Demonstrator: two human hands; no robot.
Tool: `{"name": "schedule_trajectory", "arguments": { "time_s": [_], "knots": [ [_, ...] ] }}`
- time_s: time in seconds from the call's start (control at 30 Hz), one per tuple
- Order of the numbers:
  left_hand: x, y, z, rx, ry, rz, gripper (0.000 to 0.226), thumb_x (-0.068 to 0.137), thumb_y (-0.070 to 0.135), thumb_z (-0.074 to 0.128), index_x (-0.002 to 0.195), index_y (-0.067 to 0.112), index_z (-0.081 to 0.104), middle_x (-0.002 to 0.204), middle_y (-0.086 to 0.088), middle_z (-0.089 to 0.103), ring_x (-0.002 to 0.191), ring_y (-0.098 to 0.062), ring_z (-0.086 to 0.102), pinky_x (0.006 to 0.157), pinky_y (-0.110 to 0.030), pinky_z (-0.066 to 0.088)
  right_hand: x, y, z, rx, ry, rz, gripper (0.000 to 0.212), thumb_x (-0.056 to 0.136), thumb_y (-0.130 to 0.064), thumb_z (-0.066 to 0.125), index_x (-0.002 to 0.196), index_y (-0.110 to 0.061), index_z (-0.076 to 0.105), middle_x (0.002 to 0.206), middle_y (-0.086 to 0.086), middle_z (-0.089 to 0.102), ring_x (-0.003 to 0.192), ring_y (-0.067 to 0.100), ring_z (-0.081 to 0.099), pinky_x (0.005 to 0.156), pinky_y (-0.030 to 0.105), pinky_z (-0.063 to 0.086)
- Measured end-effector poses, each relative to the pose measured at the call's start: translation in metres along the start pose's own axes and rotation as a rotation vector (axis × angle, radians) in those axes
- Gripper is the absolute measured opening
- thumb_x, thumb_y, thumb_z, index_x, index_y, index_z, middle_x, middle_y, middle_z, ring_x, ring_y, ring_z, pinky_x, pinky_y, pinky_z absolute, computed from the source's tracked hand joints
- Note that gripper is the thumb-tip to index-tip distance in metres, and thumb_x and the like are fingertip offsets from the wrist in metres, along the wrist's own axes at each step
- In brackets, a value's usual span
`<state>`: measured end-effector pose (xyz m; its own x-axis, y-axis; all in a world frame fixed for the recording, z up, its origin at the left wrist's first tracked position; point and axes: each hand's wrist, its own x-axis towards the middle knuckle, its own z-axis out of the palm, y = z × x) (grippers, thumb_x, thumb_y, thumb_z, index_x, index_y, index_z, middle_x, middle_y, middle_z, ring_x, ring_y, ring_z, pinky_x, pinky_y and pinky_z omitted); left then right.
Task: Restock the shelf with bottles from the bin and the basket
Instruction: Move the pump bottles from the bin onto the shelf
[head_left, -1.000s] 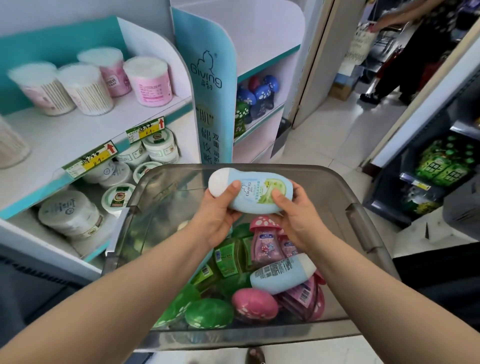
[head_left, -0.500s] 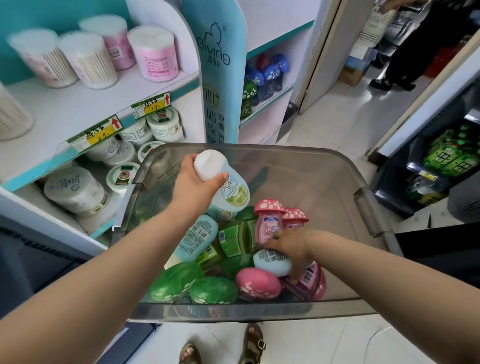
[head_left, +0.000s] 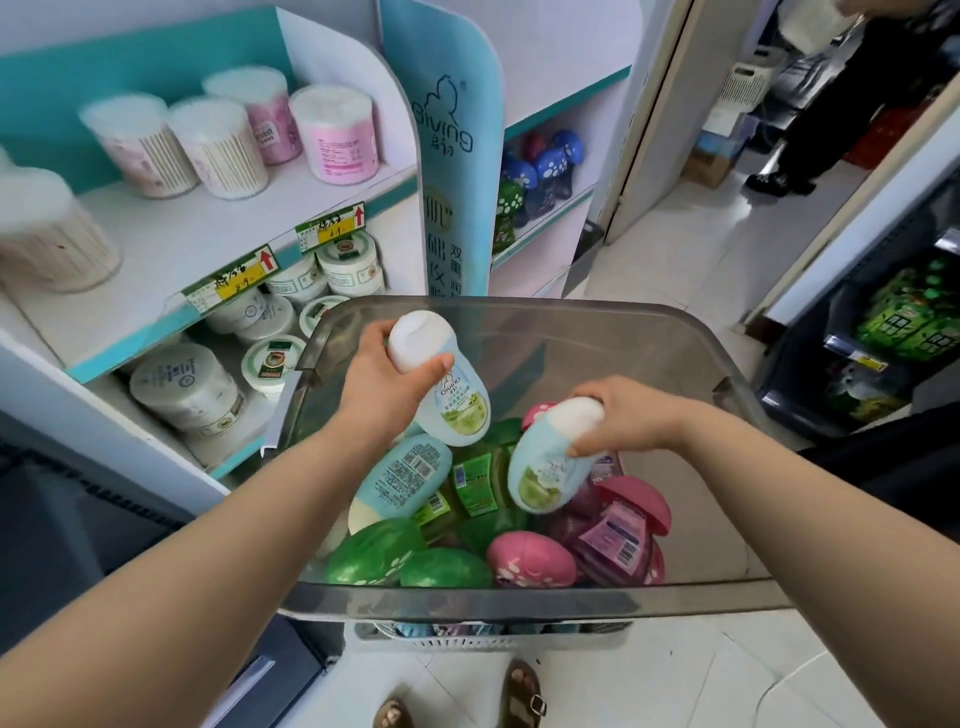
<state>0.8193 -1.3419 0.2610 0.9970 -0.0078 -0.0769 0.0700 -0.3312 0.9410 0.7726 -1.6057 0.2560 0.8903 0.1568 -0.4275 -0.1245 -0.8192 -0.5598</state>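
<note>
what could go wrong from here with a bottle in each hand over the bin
1. The left hand grips the left bottle and the right hand grips the right bottle near the cap end only; either might slip and drop into the bin.
2. With both hands full, nothing steadies the bin, which seems to sit on a basket; a knock could tip it.
</note>
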Motion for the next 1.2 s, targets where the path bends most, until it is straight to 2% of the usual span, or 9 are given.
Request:
{"name": "schedule_trajectory", "arguments": {
  "time_s": [0.17, 0.33, 0.4, 0.5, 0.57, 0.73, 0.9, 1.03, 1.2],
  "knots": [
    [-0.012, 0.014, -0.030, -0.049, -0.039, 0.041, 0.043, 0.078, 0.027, 0.076, 0.112, 0.024, 0.049, 0.111, -0.001, 0.061, 0.096, -0.017, 0.061, 0.073, -0.026, 0.050, -0.021, -0.038, -0.024, 0.409, 0.216, -0.076, 0.040, 0.066, -0.008, 0.084, 0.100, -0.011, 0.064, 0.096, 0.006, 0.069, 0.085, 0.018, 0.065, 0.075, 0.034, 0.056],
    [-0.034, 0.030, -0.065, -0.175, -0.063, 0.129, 0.044, 0.081, 0.021, 0.072, 0.120, 0.021, 0.052, 0.102, 0.001, 0.064, 0.086, -0.006, 0.063, 0.056, -0.012, 0.051, -0.039, -0.088, -0.023, 0.739, 0.339, -0.198, 0.035, 0.071, -0.005, 0.076, 0.101, -0.019, 0.063, 0.092, -0.002, 0.072, 0.084, 0.014, 0.068, 0.072, 0.026, 0.056],
    [-0.044, 0.034, -0.082, -0.169, -0.068, 0.175, 0.044, 0.081, 0.024, 0.073, 0.119, 0.024, 0.053, 0.100, 0.005, 0.065, 0.087, -0.007, 0.064, 0.064, -0.017, 0.055, -0.045, -0.108, -0.017, 0.858, 0.355, -0.241, 0.036, 0.065, -0.010, 0.075, 0.098, -0.018, 0.063, 0.088, -0.002, 0.074, 0.081, 0.013, 0.070, 0.075, 0.031, 0.057],
    [-0.062, 0.038, -0.107, -0.163, -0.057, 0.211, 0.052, 0.076, 0.033, 0.078, 0.122, 0.024, 0.055, 0.108, -0.002, 0.067, 0.097, -0.019, 0.066, 0.080, -0.038, 0.057, -0.052, -0.141, -0.007, 0.913, 0.380, -0.313, 0.041, 0.058, -0.010, 0.080, 0.095, -0.016, 0.063, 0.082, -0.002, 0.074, 0.082, 0.018, 0.069, 0.085, 0.043, 0.053],
    [-0.079, 0.040, -0.126, -0.143, -0.012, 0.238, 0.050, 0.077, 0.030, 0.077, 0.121, 0.023, 0.056, 0.107, -0.001, 0.067, 0.096, -0.017, 0.066, 0.081, -0.036, 0.057, -0.058, -0.165, 0.001, 0.931, 0.383, -0.364, 0.034, 0.062, -0.013, 0.077, 0.093, -0.016, 0.064, 0.083, -0.001, 0.073, 0.086, 0.024, 0.065, 0.093, 0.052, 0.046],
    [-0.131, 0.049, -0.179, -0.056, 0.120, 0.285, 0.039, 0.079, 0.027, 0.074, 0.114, 0.027, 0.056, 0.098, 0.008, 0.066, 0.087, -0.008, 0.064, 0.070, -0.018, 0.056, -0.073, -0.225, 0.016, 0.880, 0.246, -0.515, 0.037, 0.058, -0.019, 0.072, 0.094, -0.016, 0.064, 0.080, -0.003, 0.074, 0.077, 0.015, 0.069, 0.085, 0.045, 0.052],
    [-0.190, 0.050, -0.235, 0.024, 0.302, 0.252, 0.043, 0.077, 0.035, 0.076, 0.115, 0.032, 0.057, 0.105, 0.003, 0.067, 0.094, -0.016, 0.066, 0.079, -0.036, 0.057, -0.085, -0.284, 0.039, 0.812, 0.058, -0.686, 0.038, 0.060, -0.013, 0.075, 0.096, -0.017, 0.064, 0.081, -0.004, 0.074, 0.077, 0.012, 0.069, 0.067, 0.028, 0.057],
    [-0.238, 0.044, -0.282, 0.047, 0.444, 0.226, 0.034, 0.078, 0.033, 0.075, 0.104, 0.042, 0.055, 0.101, 0.006, 0.067, 0.089, -0.009, 0.066, 0.068, -0.034, 0.059, -0.097, -0.332, 0.072, 0.771, -0.057, -0.809, 0.041, 0.059, -0.014, 0.080, 0.097, -0.017, 0.064, 0.083, -0.004, 0.074, 0.081, 0.011, 0.069, 0.065, 0.023, 0.054],
    [-0.288, 0.028, -0.354, 0.097, 0.630, 0.187, 0.035, 0.078, 0.032, 0.075, 0.106, 0.036, 0.055, 0.096, 0.012, 0.065, 0.086, -0.002, 0.064, 0.071, -0.021, 0.056, -0.104, -0.385, 0.121, 0.711, -0.149, -0.883, 0.042, 0.061, -0.015, 0.079, 0.100, -0.018, 0.064, 0.092, -0.002, 0.074, 0.089, 0.013, 0.069, 0.075, 0.025, 0.055]
  ]
}}
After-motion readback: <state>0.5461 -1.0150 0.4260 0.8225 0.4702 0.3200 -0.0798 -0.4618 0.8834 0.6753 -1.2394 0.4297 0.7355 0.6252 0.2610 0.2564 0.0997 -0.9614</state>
